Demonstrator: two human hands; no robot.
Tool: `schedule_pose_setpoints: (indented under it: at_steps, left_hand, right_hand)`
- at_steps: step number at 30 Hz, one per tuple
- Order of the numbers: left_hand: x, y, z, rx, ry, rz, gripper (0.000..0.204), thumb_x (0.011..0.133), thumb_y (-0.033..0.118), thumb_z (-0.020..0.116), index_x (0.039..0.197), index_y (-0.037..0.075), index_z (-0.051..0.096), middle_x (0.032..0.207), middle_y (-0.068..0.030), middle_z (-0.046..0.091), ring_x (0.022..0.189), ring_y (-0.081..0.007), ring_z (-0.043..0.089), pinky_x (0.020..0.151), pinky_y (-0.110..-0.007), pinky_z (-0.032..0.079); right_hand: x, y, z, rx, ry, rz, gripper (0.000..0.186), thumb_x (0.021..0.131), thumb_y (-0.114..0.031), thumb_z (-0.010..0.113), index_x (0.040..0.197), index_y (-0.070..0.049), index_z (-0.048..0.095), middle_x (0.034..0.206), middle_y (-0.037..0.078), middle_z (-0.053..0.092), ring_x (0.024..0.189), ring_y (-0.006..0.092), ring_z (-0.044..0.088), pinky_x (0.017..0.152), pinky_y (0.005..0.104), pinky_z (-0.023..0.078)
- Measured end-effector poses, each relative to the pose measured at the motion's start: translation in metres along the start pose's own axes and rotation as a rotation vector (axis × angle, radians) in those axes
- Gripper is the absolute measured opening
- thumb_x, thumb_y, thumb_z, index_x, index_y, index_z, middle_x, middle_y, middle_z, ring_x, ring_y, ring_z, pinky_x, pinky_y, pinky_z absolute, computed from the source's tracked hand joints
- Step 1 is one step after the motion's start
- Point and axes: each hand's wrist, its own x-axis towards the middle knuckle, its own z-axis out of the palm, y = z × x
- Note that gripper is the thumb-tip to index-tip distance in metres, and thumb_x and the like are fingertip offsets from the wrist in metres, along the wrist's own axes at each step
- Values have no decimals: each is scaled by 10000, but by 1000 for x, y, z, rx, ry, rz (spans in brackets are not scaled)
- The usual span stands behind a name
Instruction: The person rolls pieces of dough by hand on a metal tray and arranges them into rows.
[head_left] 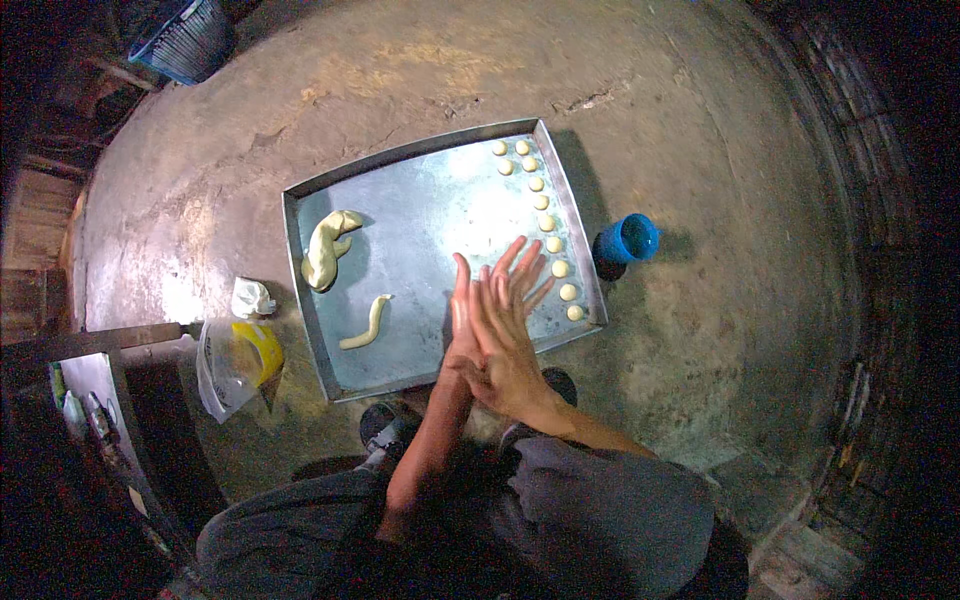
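My left hand point(461, 325) is turned palm up over the near right part of a metal tray point(400, 285), its fingers spread. Across it lies my right hand point(507, 350), palm down with the fingers stretched out. The palms press together, and anything between them is hidden. Small round dough balls point(541, 202) line the tray's right side, with a few paired at the far end. A large folded lump of dough point(325, 248) rests at the left. Nearer to me lies a short curved dough rope point(370, 325), apart from both hands.
A blue cup point(638, 238) stands just right of the tray on the concrete floor point(690, 330). Left of the tray are a crumpled white bag point(253, 297) and a clear-and-yellow plastic bag point(235, 362). A blue basket point(185, 42) sits far left. My feet are at the tray's near edge.
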Motion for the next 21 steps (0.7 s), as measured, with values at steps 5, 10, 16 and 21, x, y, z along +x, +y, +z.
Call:
schedule_pose_setpoints:
  at_steps: [5,10,16,21]
  left_hand:
    - [-16,8,27,306,250,-94,1001,954,812,232,1608,55,252,1671,-108,252,1523,-286,280,1254,-415,221]
    - [-24,9,9,121,113,8,960,981,766,284,1605,37,237,1662,-112,257,1512,-276,302,1217,-410,309]
    - [-18,6,19,135,183,-70,946,992,744,304,1607,31,215,1659,-129,255,1515,-278,294,1205,-420,333]
    - [-10,5,15,-81,-18,-24,983,976,765,284,1622,39,131,1665,-142,238,1516,-320,281,1223,-457,303]
  right_hand:
    - [31,30,1,-84,169,271,1026,976,-674,432,1588,86,113,1653,333,95,1538,513,39,1204,661,8]
    - [24,-9,5,-43,40,14,1029,983,-653,433,1574,120,98,1645,355,76,1523,549,19,1209,651,2]
    - [28,18,-3,-71,133,278,1015,979,-662,452,1569,108,154,1638,360,97,1531,530,23,1217,644,35]
    - [31,-13,-14,-42,88,-2,984,994,-621,428,1578,107,118,1664,311,85,1535,521,21,1211,651,20]
